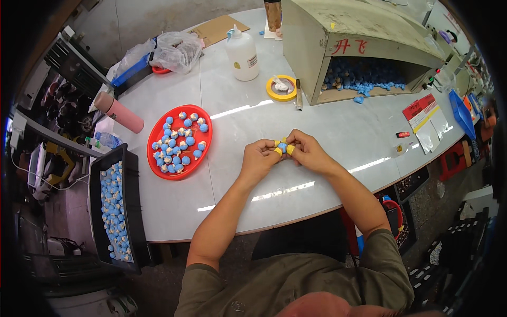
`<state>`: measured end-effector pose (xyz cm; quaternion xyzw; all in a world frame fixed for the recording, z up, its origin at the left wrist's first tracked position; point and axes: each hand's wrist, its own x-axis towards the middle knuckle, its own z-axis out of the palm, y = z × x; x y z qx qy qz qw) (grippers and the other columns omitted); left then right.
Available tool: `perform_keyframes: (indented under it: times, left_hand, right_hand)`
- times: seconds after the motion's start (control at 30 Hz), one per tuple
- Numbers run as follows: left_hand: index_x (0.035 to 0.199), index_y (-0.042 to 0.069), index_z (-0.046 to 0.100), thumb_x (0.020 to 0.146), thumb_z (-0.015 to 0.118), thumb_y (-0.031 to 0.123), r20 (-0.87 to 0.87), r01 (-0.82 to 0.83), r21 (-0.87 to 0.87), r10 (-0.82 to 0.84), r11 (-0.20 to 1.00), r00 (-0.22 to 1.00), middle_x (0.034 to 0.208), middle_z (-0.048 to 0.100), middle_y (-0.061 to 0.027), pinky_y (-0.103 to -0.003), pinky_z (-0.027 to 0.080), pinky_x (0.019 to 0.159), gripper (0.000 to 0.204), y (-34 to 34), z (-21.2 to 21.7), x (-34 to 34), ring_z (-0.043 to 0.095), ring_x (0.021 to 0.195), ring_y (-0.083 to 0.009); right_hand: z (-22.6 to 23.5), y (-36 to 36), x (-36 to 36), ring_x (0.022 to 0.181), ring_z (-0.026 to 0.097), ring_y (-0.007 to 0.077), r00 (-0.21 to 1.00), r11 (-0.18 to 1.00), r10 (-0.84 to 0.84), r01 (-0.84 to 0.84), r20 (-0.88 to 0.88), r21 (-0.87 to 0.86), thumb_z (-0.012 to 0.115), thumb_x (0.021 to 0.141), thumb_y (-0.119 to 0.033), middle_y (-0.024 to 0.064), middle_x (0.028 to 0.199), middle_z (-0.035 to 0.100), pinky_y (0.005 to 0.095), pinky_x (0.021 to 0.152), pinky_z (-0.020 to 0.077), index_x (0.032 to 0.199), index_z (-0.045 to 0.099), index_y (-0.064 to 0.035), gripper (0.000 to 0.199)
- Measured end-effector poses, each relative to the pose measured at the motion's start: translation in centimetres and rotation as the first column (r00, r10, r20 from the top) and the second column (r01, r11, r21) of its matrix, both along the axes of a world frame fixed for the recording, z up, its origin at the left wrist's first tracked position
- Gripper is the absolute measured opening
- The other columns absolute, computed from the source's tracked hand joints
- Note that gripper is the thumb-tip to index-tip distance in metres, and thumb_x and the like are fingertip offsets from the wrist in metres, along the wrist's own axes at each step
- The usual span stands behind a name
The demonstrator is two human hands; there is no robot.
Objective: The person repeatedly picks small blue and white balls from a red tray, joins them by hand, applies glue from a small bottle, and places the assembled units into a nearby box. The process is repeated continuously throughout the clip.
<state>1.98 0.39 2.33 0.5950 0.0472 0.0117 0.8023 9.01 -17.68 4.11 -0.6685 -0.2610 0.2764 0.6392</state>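
Only one view is given. It is taken from a camera worn on the person's head, and the scene is seen from above, looking down and forward over the white table (pixel 317 121). The forearms are seen coming in from the bottom edge. The middle is shown close; the edges are bent and darkened at the round rim.

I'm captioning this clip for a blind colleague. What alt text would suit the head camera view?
Seen from above, a person's left hand and right hand pinch a small blue ball together over a white table, yellow tape on the fingertips. To the left sit a red plate and a black tray of similar blue balls; behind are a glue bottle and a worn box.
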Motion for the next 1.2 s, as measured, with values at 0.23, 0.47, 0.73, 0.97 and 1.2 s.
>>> perform_keyframes:
  times: [0.23, 0.47, 0.73, 0.97, 1.2]
  left_hand:
    - [0.105, -0.013, 0.062, 0.09, 0.061, -0.007, -0.047, -0.028, 0.054, 0.031, 0.998, 0.998, 0.1, 0.07, -0.0177, -0.027, 0.061, 0.079, 0.016, -0.2, -0.2, -0.1, 0.073, 0.087, -0.0209]
    - [0.111, -0.009, 0.061, 0.092, 0.059, -0.002, -0.143, -0.023, 0.062, 0.031, 0.998, 0.989, 0.098, 0.071, -0.0148, -0.027, 0.062, 0.076, 0.02, 0.1, 0.6, -0.1, 0.073, 0.084, -0.0184]
    - [0.118, -0.004, 0.059, 0.099, 0.048, 0.013, -0.267, 0.065, -0.041, -0.074, 0.997, 0.961, 0.094, 0.073, -0.0138, -0.024, 0.058, 0.069, 0.028, 0.3, 2.0, -0.1, 0.071, 0.076, -0.0147]
    - [0.119, -0.002, 0.058, 0.1, 0.049, 0.015, -0.269, 0.068, -0.066, -0.084, 0.995, 0.959, 0.095, 0.072, -0.0135, -0.025, 0.058, 0.07, 0.027, 0.3, 1.6, -0.1, 0.07, 0.077, -0.0147]
    - [0.116, -0.001, 0.058, 0.101, 0.054, 0.017, -0.264, -0.142, -0.294, 0.063, 0.945, 0.962, 0.103, 0.069, -0.0141, -0.026, 0.057, 0.08, 0.024, 0.4, 1.4, 0.1, 0.069, 0.094, -0.0184]
  right_hand:
    - [-0.4, 0.1, -0.1, 0.062, 0.052, 0.0036, 0.998, 1.0, -0.015, 0.017, 0.065, -0.021, 0.054, 0.094, -0.002, 0.0044, 0.084, 0.065, 0.0208, 0.052, 0.0414, 0.103, 0.054, -0.0016, 0.01]
    - [0.1, 0.2, -0.1, 0.066, 0.057, 0.005, 0.999, 0.999, -0.045, 0.044, -0.031, -0.011, 0.055, 0.091, 0.0, 0.0046, 0.083, 0.064, 0.0215, 0.053, 0.0447, 0.103, 0.057, 0.0015, 0.012]
    - [0.4, -0.1, 0.6, 0.061, 0.056, 0.0061, 0.992, 0.999, -0.035, 0.033, -0.121, -0.019, 0.062, 0.094, -0.009, 0.0045, 0.081, 0.064, 0.0217, 0.05, 0.0444, 0.109, 0.063, 0.0035, 0.02]
    - [0.6, -0.1, 0.8, 0.064, 0.057, 0.0062, 0.992, 0.998, -0.009, 0.001, -0.126, -0.061, 0.063, 0.095, -0.014, 0.0038, 0.082, 0.064, 0.0205, 0.052, 0.0447, 0.111, 0.062, 0.003, 0.023]
    - [-0.2, -0.2, 0.5, 0.065, 0.054, 0.0052, 0.987, 0.985, -0.16, 0.161, -0.029, 0.055, 0.063, 0.093, -0.01, 0.0001, 0.085, 0.06, 0.0202, 0.056, 0.044, 0.116, 0.062, 0.0011, 0.026]
